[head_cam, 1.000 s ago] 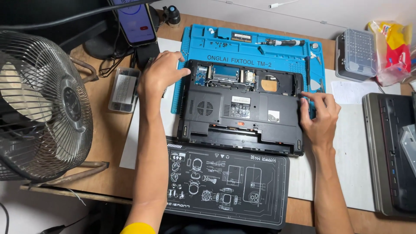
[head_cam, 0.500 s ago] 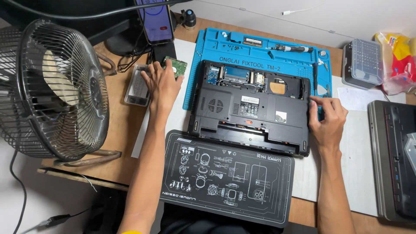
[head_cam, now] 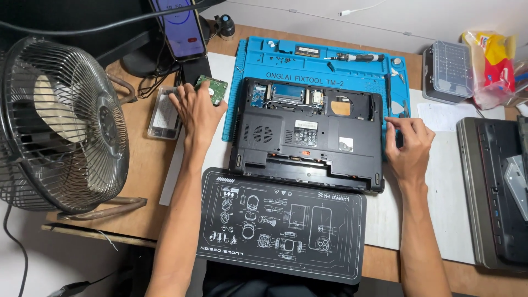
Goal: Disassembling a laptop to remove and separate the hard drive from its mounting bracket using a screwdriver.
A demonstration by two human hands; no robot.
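Far left of frame: metal fan [head_cam: 60,124]. Left hand [head_cam: 197,110], upper centre-left, fingers closed on green circuit board [head_cam: 212,88] beside clear case [head_cam: 163,113]. Centre: opened laptop [head_cam: 308,140] on blue mat [head_cam: 258,60]. Right hand [head_cam: 407,146] at laptop's right edge; grip indeterminate.

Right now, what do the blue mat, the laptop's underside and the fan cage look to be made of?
Blue mat: likely silicone or rubber, matte, with moulded compartments.
Laptop underside: black plastic, matte, with moulded vent slots.
Fan cage: metal wire, dull grey, thin bars with a sheen.
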